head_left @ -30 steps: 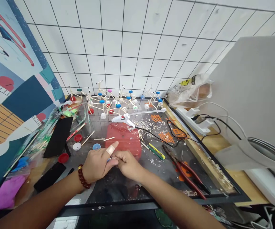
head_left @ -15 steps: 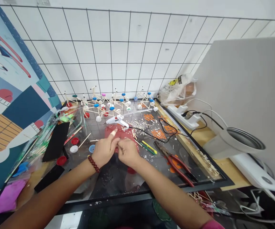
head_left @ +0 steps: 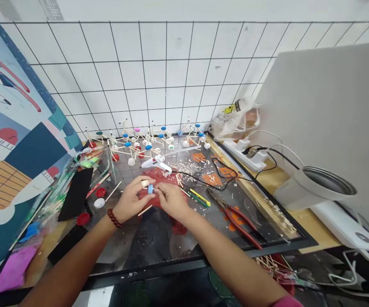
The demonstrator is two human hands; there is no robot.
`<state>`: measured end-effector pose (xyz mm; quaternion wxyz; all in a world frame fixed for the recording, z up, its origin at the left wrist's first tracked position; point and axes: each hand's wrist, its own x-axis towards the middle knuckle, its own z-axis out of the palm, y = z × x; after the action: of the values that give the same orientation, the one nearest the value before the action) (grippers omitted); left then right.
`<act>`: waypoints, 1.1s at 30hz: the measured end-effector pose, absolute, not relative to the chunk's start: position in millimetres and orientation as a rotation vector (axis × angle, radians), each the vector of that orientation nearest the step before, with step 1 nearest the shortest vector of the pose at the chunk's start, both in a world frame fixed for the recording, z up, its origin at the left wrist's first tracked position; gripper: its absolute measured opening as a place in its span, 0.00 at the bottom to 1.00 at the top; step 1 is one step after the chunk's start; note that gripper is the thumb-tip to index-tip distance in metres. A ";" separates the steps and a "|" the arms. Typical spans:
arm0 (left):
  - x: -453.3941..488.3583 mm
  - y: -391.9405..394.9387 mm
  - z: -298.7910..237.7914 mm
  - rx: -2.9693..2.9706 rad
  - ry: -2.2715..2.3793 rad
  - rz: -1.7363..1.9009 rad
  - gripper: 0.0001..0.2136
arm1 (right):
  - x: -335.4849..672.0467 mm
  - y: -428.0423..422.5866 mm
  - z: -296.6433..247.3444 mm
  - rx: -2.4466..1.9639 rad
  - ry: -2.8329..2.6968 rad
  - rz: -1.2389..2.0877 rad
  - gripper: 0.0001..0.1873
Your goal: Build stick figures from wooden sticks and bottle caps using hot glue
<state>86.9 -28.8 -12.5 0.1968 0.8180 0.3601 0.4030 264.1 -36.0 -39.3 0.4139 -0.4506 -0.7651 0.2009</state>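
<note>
A small light-blue bottle cap [head_left: 150,189] is pinched on edge by the fingers of my left hand [head_left: 133,199], which has a pale wrap on one finger. Against the cap's right side, my right hand [head_left: 173,200] has thumb and forefinger closed; something small and pale shows at their tips, too small to name. Just below both hands lies a thin wooden stick [head_left: 145,210]. Beyond them, a white glue gun [head_left: 156,164] rests on a red patch [head_left: 149,175] of the table mat. Further back stand several stick figures [head_left: 148,147] with coloured caps.
Red-handled pliers [head_left: 242,226] and a green-yellow cutter [head_left: 200,198] lie to the right. A black cord [head_left: 197,175] trails to a power strip [head_left: 251,157]. At left are red caps [head_left: 82,218], a white cap [head_left: 99,202] and black strips [head_left: 75,194]. A tiled wall [head_left: 178,72] stands behind.
The blue cap that lay on the table beside my left hand is now held up between its fingers. My hands have drawn slightly apart, and a wooden stick shows below them.
</note>
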 end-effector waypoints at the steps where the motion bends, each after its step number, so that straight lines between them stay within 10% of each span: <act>1: 87.0 -28.2 -15.1 2.191 1.007 1.129 0.13 | 264.0 -36.6 -39.7 -1.131 -1.933 0.479 0.10; 17: 89.2 -22.1 -29.0 1.434 0.967 1.194 0.23 | 265.3 -32.3 -46.5 -1.040 -1.825 0.531 0.09; 26: 81.7 -24.3 -26.7 1.749 0.962 1.088 0.18 | 266.7 -31.1 -47.2 -1.095 -1.576 1.210 0.12; 33: 89.1 -22.4 -32.8 1.481 1.023 1.147 0.30 | 264.3 -33.0 -45.2 -1.070 -1.775 0.589 0.08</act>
<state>89.1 -22.4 -32.8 0.4826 0.6079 0.4197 0.4706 264.3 -33.0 -45.2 0.4736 -0.4374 -0.7255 0.2409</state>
